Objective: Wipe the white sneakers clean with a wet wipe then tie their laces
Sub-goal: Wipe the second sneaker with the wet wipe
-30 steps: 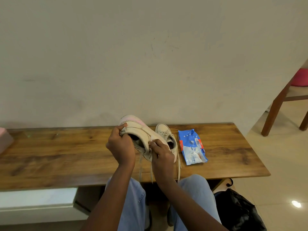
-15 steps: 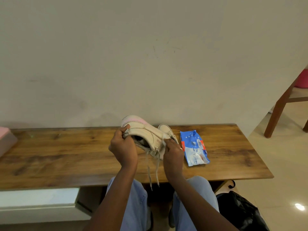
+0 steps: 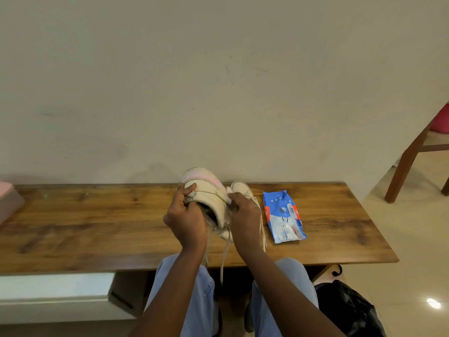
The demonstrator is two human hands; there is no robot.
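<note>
My left hand (image 3: 185, 218) grips a white sneaker (image 3: 210, 194) by its heel collar and holds it tilted above the wooden table (image 3: 97, 227), its pink-edged sole turned away from me. My right hand (image 3: 244, 215) pinches a small white wet wipe (image 3: 228, 190) against that sneaker's right side. Untied laces (image 3: 224, 254) hang from the shoe past the table's front edge. The second white sneaker (image 3: 241, 188) stands on the table behind my right hand, mostly hidden. A blue pack of wet wipes (image 3: 283, 215) lies flat just right of the shoes.
A pink box (image 3: 8, 200) sits at the table's left end. The wall runs right behind the table. On the floor to the right lies a black bag (image 3: 349, 310), and brown wooden chair legs (image 3: 408, 161) stand farther right. My knees in blue jeans are under the front edge.
My right hand has slid with the wipe from the sneaker's lace area up along its right side toward the sole. My left hand has kept hold of the shoe.
</note>
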